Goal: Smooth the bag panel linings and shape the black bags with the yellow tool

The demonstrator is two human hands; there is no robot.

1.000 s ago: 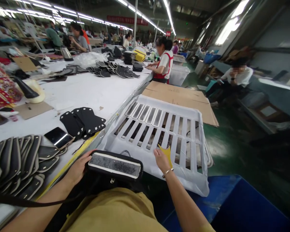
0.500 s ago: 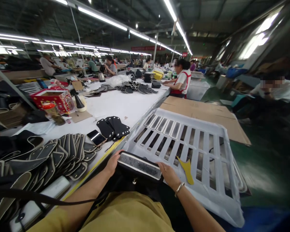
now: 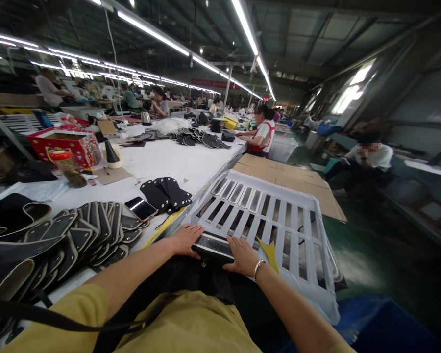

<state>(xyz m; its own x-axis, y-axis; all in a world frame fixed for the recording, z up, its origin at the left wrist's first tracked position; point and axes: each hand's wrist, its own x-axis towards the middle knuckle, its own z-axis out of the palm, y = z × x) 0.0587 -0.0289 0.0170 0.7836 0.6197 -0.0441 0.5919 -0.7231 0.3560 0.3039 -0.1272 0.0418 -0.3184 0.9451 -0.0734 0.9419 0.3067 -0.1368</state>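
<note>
Both hands on a black padded piece (image 3: 212, 246) at lap edge: left hand (image 3: 185, 239) flat against its left end, right hand (image 3: 243, 256) gripping the right, steadying it. Beyond: yellow scrap (image 3: 270, 252) on white slatted crate (image 3: 301, 220); phone (image 3: 140, 208) on surface (image 3: 161, 159).

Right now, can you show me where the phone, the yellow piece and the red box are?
phone (image 3: 141, 208), head view, middle of its dark screen.
yellow piece (image 3: 269, 251), head view, its flat middle, on the white crate.
red box (image 3: 77, 147), head view, its patterned front side.
</note>
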